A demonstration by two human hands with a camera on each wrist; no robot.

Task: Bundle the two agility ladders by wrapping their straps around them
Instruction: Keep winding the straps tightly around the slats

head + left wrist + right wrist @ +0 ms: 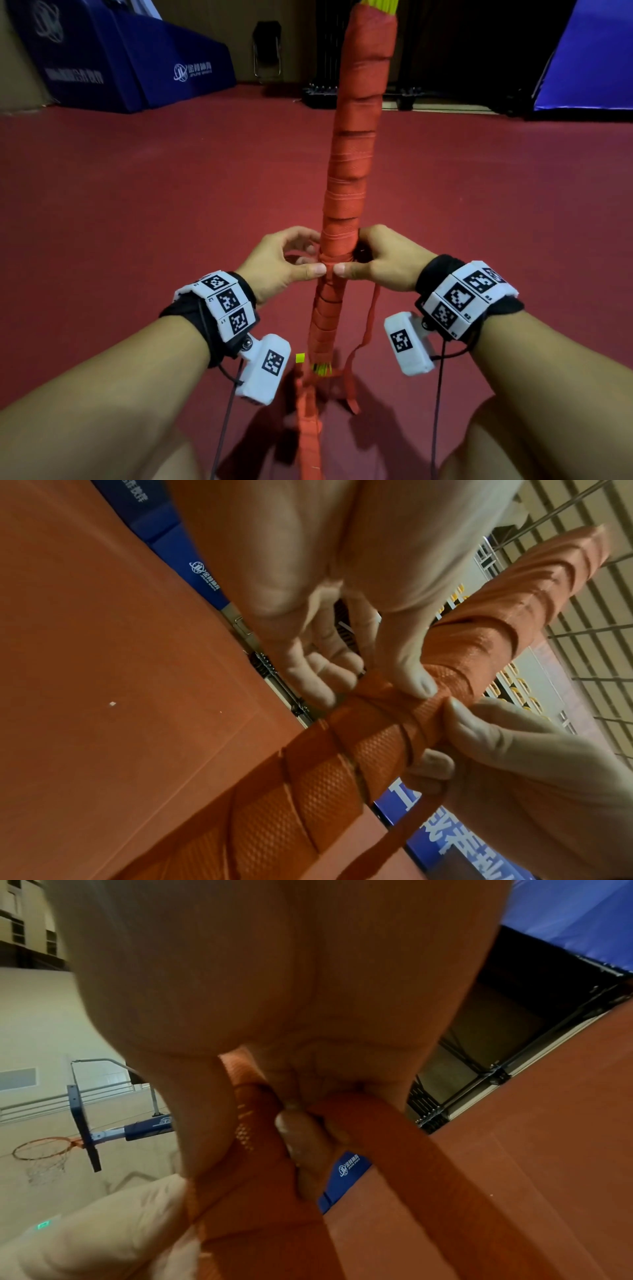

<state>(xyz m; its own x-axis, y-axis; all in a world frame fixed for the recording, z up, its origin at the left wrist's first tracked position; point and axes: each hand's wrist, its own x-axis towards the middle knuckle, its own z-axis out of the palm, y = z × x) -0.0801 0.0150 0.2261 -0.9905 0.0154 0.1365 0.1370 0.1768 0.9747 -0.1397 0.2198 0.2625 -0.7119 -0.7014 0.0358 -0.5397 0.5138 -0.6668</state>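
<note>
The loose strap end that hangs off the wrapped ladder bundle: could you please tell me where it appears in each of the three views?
Head: the loose strap end hangs lower centre, right of the ladder bundle, below the right hand.
Left wrist: it runs down the lower right, below the right hand.
Right wrist: a wide band crossing centre to lower right.
Shared landmark: the blue padding with a white logo.

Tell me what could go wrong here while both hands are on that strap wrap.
1. The left hand and right hand only pinch the strap with thumb tips; a slip could loosen the wraps.
2. The bundle stands upright on the floor; it may tip if released.
3. The loose tail hangs by the second ladder and could snag.
</note>
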